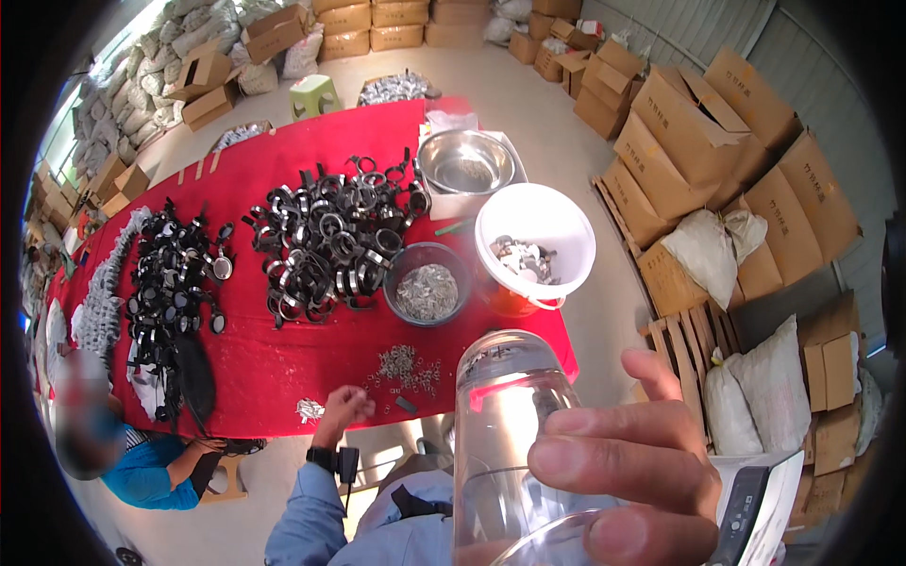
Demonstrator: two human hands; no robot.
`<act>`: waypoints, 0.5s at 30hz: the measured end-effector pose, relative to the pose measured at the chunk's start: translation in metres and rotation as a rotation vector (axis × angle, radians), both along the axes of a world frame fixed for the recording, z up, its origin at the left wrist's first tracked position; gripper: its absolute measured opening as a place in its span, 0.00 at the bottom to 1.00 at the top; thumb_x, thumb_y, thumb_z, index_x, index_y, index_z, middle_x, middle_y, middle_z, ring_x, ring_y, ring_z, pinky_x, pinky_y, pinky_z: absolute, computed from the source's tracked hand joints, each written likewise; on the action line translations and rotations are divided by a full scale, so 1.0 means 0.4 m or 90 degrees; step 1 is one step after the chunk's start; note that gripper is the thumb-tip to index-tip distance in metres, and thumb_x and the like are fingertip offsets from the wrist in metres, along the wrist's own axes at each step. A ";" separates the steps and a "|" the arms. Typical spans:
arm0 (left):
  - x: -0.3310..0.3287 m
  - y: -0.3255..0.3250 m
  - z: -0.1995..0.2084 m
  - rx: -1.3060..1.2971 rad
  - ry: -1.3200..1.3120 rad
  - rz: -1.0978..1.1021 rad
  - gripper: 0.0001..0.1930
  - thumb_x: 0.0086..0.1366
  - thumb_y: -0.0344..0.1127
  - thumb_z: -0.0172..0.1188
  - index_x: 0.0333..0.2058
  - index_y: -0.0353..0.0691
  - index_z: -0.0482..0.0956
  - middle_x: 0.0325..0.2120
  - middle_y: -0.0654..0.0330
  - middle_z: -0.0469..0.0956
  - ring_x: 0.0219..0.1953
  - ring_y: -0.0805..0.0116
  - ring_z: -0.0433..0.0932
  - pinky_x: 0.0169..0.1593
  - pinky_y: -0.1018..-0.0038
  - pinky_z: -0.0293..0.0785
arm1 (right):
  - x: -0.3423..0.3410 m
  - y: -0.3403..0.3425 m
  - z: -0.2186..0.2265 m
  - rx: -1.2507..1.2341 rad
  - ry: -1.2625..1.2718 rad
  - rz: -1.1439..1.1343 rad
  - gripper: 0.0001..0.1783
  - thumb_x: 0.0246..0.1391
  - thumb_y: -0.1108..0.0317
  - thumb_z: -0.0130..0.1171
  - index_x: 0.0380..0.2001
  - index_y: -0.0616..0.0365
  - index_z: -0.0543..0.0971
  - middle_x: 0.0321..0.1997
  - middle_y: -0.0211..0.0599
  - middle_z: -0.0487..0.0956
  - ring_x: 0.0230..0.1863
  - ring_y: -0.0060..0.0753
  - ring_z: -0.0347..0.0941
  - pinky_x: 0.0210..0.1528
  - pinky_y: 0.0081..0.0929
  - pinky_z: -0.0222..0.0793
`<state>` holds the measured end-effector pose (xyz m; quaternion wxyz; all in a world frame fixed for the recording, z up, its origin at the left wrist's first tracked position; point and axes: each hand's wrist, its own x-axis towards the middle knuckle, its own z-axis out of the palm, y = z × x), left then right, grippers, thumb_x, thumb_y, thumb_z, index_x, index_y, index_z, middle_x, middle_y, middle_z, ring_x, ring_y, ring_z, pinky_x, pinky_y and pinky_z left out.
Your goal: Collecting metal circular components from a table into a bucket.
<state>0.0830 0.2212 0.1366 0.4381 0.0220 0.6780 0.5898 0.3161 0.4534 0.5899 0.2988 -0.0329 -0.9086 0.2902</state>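
Note:
My right hand (642,462) is wrapped round a clear drinking cup (495,443), held large and close to the view on the right. The cup's far, rounded end looks greyish with dark specks, and its round rim shows at the lower edge. My left hand (349,404), with a dark band and a small box at the wrist, is at the red table's near edge, its fingers curled. Whatever it may hold is too small to make out. Beside it lie a little heap of pale metal pieces (309,409), scattered small metal parts (406,368) and a small dark block (406,404).
Black-and-silver ring clamps (330,236) are piled on the red cloth (255,377). A grey bowl (427,311) of metal parts, a white bucket (566,212) and a steel bowl (453,141) stand right. A person in blue (151,476) sits left. Cartons (679,123) line the right wall.

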 end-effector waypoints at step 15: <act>-0.252 0.386 -0.110 0.023 -0.226 0.093 0.25 0.69 0.46 0.59 0.55 0.31 0.70 0.44 0.53 0.79 0.44 0.60 0.82 0.45 0.69 0.80 | -0.065 0.308 -0.313 -0.094 0.002 -0.048 0.62 0.20 0.41 0.85 0.59 0.54 0.64 0.45 0.46 0.78 0.48 0.42 0.77 0.65 0.57 0.61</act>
